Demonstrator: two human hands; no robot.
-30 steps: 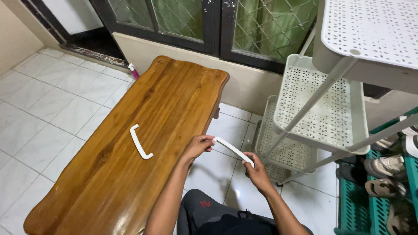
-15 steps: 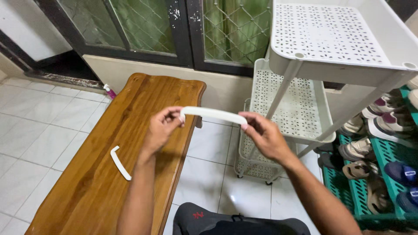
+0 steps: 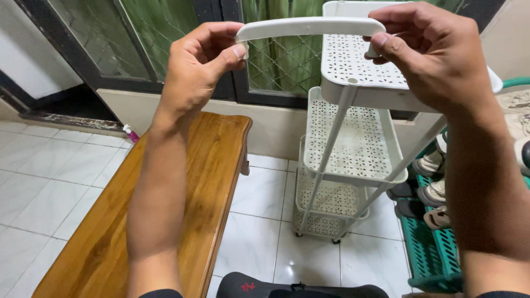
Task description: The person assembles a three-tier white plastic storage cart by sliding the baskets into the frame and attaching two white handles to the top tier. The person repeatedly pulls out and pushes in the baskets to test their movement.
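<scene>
At the top of the frame, the left hand (image 3: 196,66) and right hand (image 3: 436,52) pinch the ends of a white plastic handle (image 3: 309,26), fingers closed on it (thumbs underneath). Keeping it level above the white shelf cart (image 3: 353,143) seems wise.

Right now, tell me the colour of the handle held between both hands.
The handle is plain white, gripped at its ends by the left hand and right hand; head view.
</scene>
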